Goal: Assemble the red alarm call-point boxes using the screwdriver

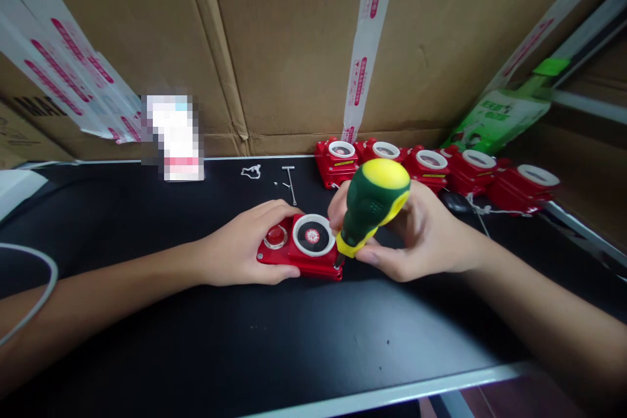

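The one view looks from the person's head, forward and down over the black desk, from close behind and above the left hand and the right hand. Beyond both hands, it faces upright brown cardboard.

This looks like a small workshop — a black table with work things about. A screwdriver points down at a red box, a T-shaped metal tool lies near, and more red boxes stand in a row — with big taped cardboard behind.
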Demonstrator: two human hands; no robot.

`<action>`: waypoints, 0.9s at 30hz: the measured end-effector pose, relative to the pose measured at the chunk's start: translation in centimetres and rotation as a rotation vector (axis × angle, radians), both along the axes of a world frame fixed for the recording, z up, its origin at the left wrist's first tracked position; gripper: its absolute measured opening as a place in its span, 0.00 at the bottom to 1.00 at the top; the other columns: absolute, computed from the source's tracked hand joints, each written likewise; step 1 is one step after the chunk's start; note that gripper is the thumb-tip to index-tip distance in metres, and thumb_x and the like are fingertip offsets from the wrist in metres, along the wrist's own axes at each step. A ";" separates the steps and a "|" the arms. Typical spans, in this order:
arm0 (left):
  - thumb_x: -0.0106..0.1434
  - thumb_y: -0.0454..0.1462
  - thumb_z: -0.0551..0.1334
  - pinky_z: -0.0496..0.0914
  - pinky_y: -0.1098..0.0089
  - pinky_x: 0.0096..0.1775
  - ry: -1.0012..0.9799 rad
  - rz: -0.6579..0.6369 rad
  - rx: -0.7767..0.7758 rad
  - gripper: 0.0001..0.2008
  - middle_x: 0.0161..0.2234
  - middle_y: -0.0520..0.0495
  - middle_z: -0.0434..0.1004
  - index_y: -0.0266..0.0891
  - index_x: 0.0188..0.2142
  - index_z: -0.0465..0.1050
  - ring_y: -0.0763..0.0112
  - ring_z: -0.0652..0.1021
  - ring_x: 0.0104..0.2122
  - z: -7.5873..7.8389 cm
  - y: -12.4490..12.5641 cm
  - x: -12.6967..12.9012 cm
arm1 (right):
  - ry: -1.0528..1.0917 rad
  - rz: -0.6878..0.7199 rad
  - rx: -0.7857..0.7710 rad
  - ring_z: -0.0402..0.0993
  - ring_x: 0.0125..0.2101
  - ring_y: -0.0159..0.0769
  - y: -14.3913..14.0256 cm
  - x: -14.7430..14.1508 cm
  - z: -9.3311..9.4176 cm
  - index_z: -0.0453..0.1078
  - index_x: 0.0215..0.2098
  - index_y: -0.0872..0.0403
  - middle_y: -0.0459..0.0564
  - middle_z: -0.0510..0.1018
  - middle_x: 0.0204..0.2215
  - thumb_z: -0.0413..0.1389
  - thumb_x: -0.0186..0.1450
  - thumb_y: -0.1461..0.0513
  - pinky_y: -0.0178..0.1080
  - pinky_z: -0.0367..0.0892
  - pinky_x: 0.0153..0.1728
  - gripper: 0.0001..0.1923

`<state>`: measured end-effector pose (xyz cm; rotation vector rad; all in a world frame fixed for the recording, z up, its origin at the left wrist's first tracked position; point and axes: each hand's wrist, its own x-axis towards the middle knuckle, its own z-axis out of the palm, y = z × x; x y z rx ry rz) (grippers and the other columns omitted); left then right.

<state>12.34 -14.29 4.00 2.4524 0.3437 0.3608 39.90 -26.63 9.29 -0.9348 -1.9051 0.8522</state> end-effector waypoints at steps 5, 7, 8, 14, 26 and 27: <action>0.64 0.52 0.74 0.75 0.49 0.60 0.015 0.003 -0.012 0.34 0.59 0.40 0.77 0.46 0.64 0.67 0.49 0.80 0.57 0.0 0.0 0.1 | -0.005 0.048 -0.015 0.80 0.40 0.40 -0.2 -0.2 0.6 0.79 0.42 0.53 0.51 0.82 0.37 0.68 0.60 0.68 0.39 0.79 0.42 0.13; 0.64 0.52 0.74 0.75 0.50 0.60 0.018 0.005 -0.014 0.34 0.59 0.40 0.77 0.45 0.64 0.68 0.50 0.80 0.57 0.1 0.0 0.1 | 0.003 0.082 -0.025 0.75 0.32 0.34 -0.2 -0.2 0.8 0.80 0.44 0.53 0.46 0.78 0.31 0.67 0.60 0.70 0.37 0.78 0.40 0.14; 0.64 0.52 0.74 0.75 0.50 0.59 0.019 0.006 -0.014 0.34 0.58 0.40 0.77 0.45 0.63 0.68 0.51 0.80 0.56 0.1 0.0 0.1 | 0.009 0.102 -0.024 0.72 0.29 0.32 -0.2 -0.2 0.8 0.80 0.44 0.53 0.45 0.76 0.29 0.66 0.61 0.70 0.36 0.77 0.37 0.14; 0.64 0.53 0.74 0.75 0.52 0.57 0.027 0.012 0.001 0.34 0.56 0.41 0.78 0.45 0.63 0.67 0.52 0.81 0.54 0.3 -0.1 0.2 | 0.037 0.205 -0.031 0.73 0.33 0.31 -0.3 -0.1 1.1 0.81 0.47 0.53 0.52 0.81 0.42 0.64 0.69 0.67 0.34 0.74 0.36 0.09; 0.63 0.52 0.75 0.76 0.54 0.57 0.020 0.026 -0.014 0.34 0.55 0.42 0.78 0.43 0.62 0.69 0.53 0.81 0.53 0.6 -0.3 0.2 | 0.043 0.198 -0.036 0.73 0.35 0.28 0.4 0.0 0.9 0.82 0.47 0.56 0.45 0.78 0.37 0.77 0.59 0.66 0.30 0.72 0.36 0.20; 0.62 0.52 0.76 0.76 0.54 0.57 0.016 0.028 -0.013 0.34 0.55 0.42 0.78 0.43 0.62 0.69 0.53 0.81 0.53 0.6 -0.3 0.2 | 0.047 0.187 -0.041 0.73 0.35 0.28 0.3 0.0 0.9 0.81 0.47 0.57 0.45 0.78 0.36 0.77 0.58 0.66 0.30 0.72 0.37 0.20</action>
